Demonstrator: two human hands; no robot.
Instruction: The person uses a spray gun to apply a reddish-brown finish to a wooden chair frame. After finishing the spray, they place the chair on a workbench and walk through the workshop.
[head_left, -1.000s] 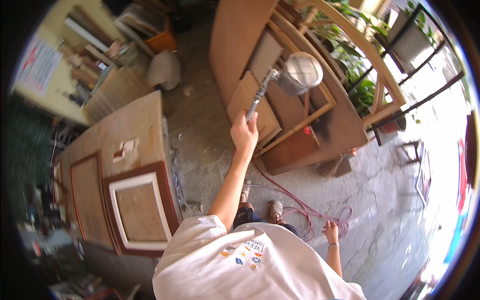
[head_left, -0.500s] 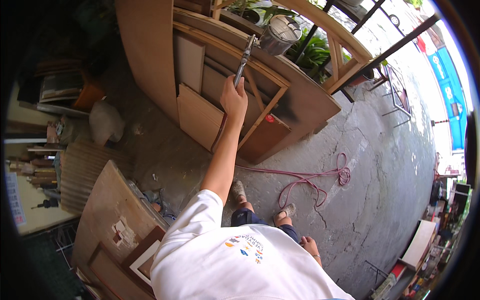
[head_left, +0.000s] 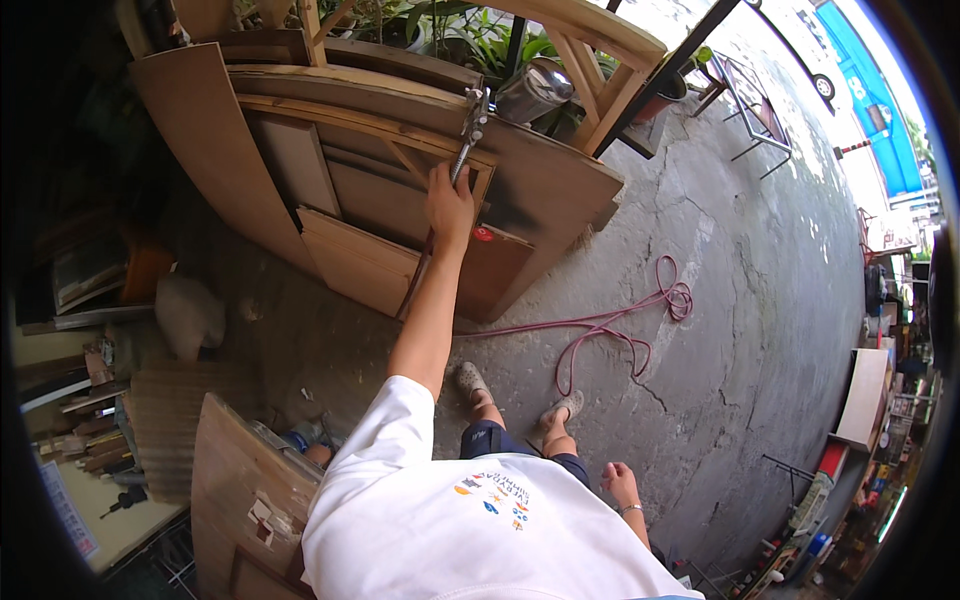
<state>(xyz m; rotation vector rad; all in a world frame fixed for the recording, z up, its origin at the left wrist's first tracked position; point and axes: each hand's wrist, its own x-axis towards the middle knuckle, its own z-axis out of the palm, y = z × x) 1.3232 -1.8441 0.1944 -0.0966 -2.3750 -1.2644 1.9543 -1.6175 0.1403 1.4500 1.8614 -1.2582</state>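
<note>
Cracked grey concrete floor [head_left: 740,330], daylit from one side.
Beyond the left fingers [head_left: 439,181], green plants [head_left: 484,48]; beyond the fingers and rightward, a brown planter [head_left: 657,104]; left of the fingers, deep shadow; nearer and farther left, a pale yellowish wall [head_left: 150,524].

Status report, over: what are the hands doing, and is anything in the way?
Left hand gripping spray gun with metal cup. Right hand low, seemingly empty. Reddish hose looped on floor near shoes.

Cracked grey floor [head_left: 740,370], 1 looped reddish hose [head_left: 600,323] lying on it
</note>
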